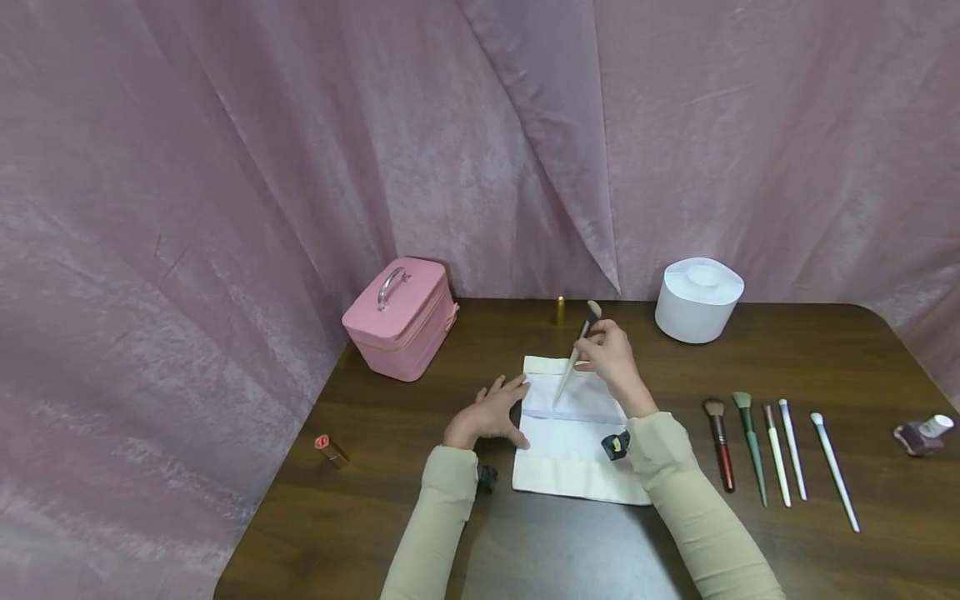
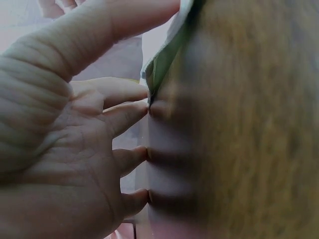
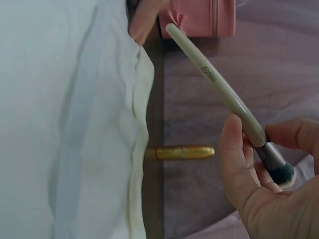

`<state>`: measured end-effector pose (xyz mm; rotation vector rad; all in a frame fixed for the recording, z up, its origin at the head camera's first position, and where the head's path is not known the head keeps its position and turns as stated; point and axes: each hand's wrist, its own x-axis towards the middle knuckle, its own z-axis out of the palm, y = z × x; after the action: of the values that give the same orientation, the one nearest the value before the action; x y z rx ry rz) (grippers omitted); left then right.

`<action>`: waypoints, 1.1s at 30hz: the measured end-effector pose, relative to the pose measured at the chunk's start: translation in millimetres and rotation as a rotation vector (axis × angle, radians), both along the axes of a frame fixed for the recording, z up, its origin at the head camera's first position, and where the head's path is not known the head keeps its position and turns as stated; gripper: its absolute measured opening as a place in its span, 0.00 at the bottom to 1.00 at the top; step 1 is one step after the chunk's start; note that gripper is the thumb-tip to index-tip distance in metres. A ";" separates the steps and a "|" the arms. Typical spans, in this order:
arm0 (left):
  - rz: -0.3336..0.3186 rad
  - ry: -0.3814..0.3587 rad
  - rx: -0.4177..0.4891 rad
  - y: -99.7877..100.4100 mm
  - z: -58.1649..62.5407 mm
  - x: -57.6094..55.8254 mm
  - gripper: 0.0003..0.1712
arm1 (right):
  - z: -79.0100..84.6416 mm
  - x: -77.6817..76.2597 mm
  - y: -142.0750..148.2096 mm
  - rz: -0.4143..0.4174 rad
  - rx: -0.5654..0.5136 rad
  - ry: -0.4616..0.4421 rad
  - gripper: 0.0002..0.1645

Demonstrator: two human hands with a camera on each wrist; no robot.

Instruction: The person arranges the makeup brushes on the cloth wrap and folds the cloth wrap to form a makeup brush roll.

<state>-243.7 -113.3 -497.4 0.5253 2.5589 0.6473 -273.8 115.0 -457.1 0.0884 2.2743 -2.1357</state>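
A white fabric brush roll [image 1: 558, 446] lies unfolded on the table, with a band running across it. My right hand [image 1: 613, 360] holds a makeup brush [image 3: 219, 84] over the roll's far part, pinching it near the metal collar between thumb and fingers. The brush's pale handle slants down toward the band, and its dark-and-light bristles point up and away. My left hand [image 1: 491, 412] rests at the roll's left edge with its fingers spread. In the left wrist view, its thumb and fingertips [image 2: 137, 201] are right at the edge of the fabric and the table.
Several makeup brushes [image 1: 752, 442] lie in a row at the right, with a nail polish bottle [image 1: 918, 437] beyond them. A pink case [image 1: 397, 333], a gold tube [image 1: 560, 311] and a white container [image 1: 693, 312] stand at the back. A lipstick [image 1: 332, 451] lies at left.
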 end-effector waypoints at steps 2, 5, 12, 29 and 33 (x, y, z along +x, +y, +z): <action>0.003 0.003 -0.006 0.2 0.3 -1.1 0.61 | -2.2 -2.4 -4.8 -0.003 -0.002 -0.014 0.21; 0.004 0.006 -0.007 0.8 2.1 -2.7 0.61 | -5.7 -5.5 -10.7 0.000 0.013 -0.023 0.22; -0.016 0.017 -0.013 2.5 3.3 -3.8 0.60 | -15.8 -9.2 -22.1 0.019 0.110 -0.019 0.20; 0.000 0.020 0.001 2.5 -1.0 -0.4 0.60 | -22.4 -4.3 -35.3 0.149 0.166 -0.108 0.16; 0.000 0.027 -0.010 0.7 -2.2 -0.3 0.60 | -27.1 -3.9 -39.5 0.147 0.173 -0.123 0.15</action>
<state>-244.0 -112.6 -499.6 0.5343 2.5857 0.6304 -277.7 75.5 -484.2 0.0514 2.3112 -1.8099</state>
